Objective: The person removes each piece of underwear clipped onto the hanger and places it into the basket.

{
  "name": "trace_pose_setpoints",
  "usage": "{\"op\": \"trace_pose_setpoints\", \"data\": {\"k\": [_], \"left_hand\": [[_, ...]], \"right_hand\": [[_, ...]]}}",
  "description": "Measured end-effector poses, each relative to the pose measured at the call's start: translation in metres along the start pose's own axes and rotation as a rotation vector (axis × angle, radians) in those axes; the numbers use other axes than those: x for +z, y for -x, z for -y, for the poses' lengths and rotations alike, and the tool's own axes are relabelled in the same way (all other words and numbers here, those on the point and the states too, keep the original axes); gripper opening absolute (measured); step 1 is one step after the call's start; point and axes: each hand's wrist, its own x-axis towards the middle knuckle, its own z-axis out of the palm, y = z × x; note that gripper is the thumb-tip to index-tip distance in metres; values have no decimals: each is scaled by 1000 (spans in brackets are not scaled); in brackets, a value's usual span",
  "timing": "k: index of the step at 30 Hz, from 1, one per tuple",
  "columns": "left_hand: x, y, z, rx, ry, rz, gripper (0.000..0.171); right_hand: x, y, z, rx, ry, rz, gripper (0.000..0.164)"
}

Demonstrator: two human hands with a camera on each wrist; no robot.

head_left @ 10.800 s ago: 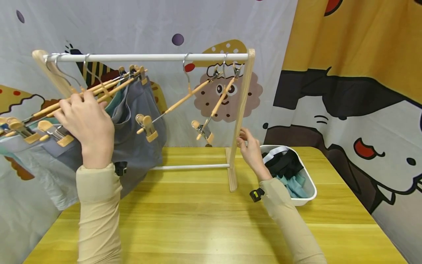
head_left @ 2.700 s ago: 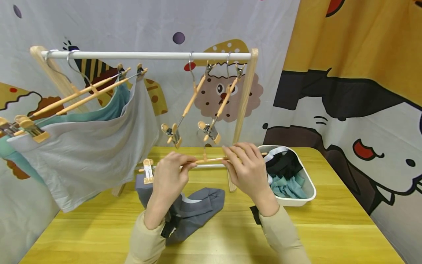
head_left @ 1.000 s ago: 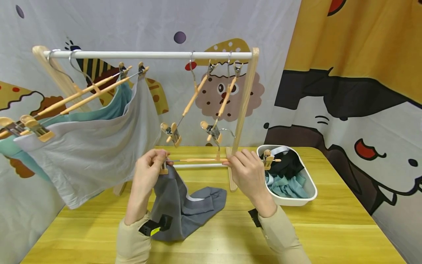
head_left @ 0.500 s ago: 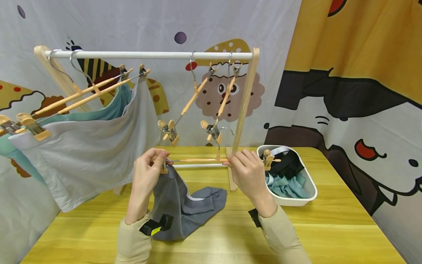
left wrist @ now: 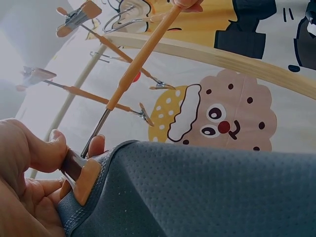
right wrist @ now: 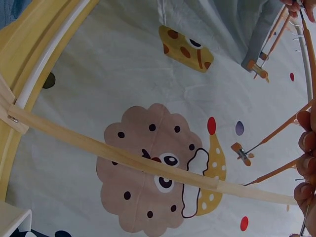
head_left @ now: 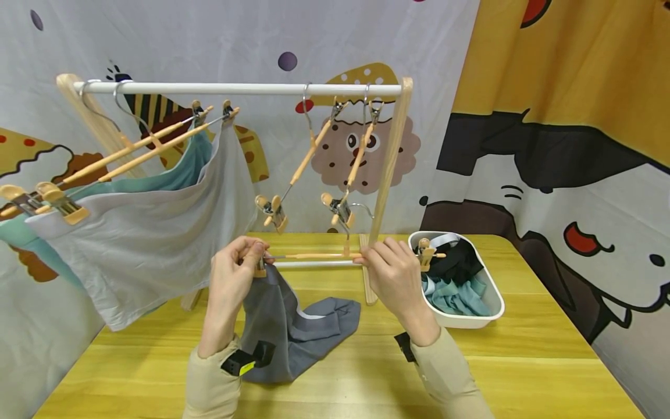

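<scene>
A wooden clip hanger (head_left: 319,256) is held level above the table, below the rack. My left hand (head_left: 235,273) pinches the clip (left wrist: 79,175) at its left end, thumb on one side and fingers on the other. That clip bites the waistband of a grey garment (head_left: 272,326), which hangs down and spreads onto the table; its exact kind is unclear. My right hand (head_left: 392,279) grips the bar near the right end. Beyond it, the right-hand clip (head_left: 426,254) holds no cloth. In the right wrist view only the fingers (right wrist: 308,163) show at the edge.
A white-railed wooden rack (head_left: 235,88) stands behind the hands. On its left hang a pale grey garment (head_left: 152,244) and a teal one (head_left: 178,174); two bare hangers (head_left: 309,157) hang on its right. A white bin (head_left: 471,320) of black and teal clothes sits right.
The hanger with the grey garment has come off the rack, and its right clip no longer holds cloth. My left hand moved from the bar to the left clip; little moved in the last second.
</scene>
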Motion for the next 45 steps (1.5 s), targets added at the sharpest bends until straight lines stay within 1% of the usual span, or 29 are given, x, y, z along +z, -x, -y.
{"op": "trace_pose_setpoints", "data": {"k": [4, 8, 19, 31, 38, 45], "left_hand": [[0, 1, 0, 5, 4, -7, 17], [0, 1, 0, 8, 7, -12, 16], [0, 1, 0, 23, -10, -34, 16], [1, 1, 0, 30, -29, -50, 15], [1, 1, 0, 39, -43, -51, 15], [1, 1, 0, 49, -58, -57, 14]], "right_hand": [[0, 0, 0, 0, -1, -9, 40], [0, 0, 0, -1, -2, -12, 39], [-1, 1, 1, 9, -4, 25, 35], [0, 1, 0, -1, 2, 8, 38], [0, 2, 0, -1, -4, 16, 34], [0, 1, 0, -6, -2, 7, 34]]}}
